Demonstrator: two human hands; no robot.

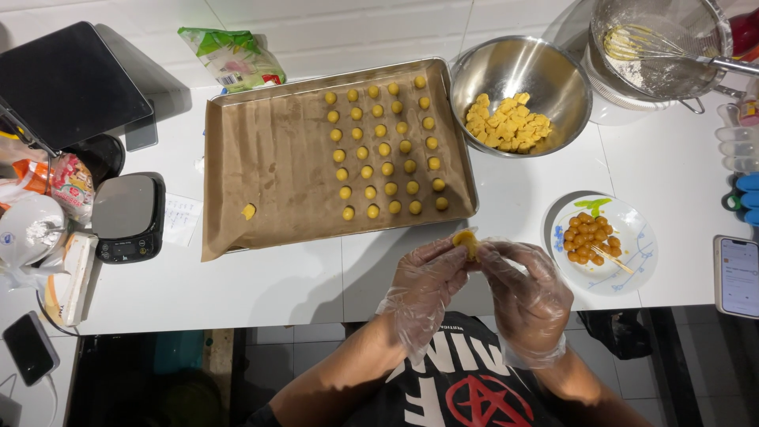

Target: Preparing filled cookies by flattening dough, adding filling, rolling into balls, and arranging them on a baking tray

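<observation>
Between the gloved left hand (424, 281) and right hand (523, 286), fingertips pinched together on a yellow dough piece (466, 240): soft, likely to tear, smear or stick to the gloves if squeezed harder.

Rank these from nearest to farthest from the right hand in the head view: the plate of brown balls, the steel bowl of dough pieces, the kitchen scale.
From the right hand:
1. Plate, just to its right at the table's near edge.
2. Steel bowl, farther back, behind the hand.
3. Scale, far across on the left, beyond the tray.
</observation>
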